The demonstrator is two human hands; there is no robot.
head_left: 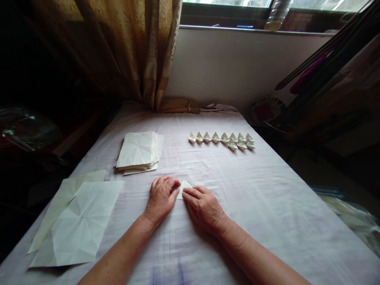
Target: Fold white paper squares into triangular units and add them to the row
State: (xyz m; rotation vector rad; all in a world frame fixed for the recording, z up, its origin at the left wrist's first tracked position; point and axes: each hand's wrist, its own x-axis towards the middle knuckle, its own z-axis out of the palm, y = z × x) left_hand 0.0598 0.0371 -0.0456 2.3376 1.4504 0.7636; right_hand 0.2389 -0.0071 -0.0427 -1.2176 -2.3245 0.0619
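A small piece of folded white paper (185, 184) lies on the cloth-covered table, its pointed top facing away from me. My left hand (162, 200) is closed at its left edge, thumb and fingers pressed together there. On the opposite side, the fingers of my right hand (205, 208) press down on the paper's right part. Both hands partly hide it. Farther off to the right stand several small folded paper pieces (215, 137) with pointed tips, set in two rows. Left of my hands is a stack of creased paper squares (136, 150).
Two larger creased sheets, a front one (80, 225) and one beneath it (67, 194), lie at the near left. A patterned curtain (148, 51) hangs at the back left. Beyond the table are a white wall (213, 67) and a window sill with a bottle (276, 18).
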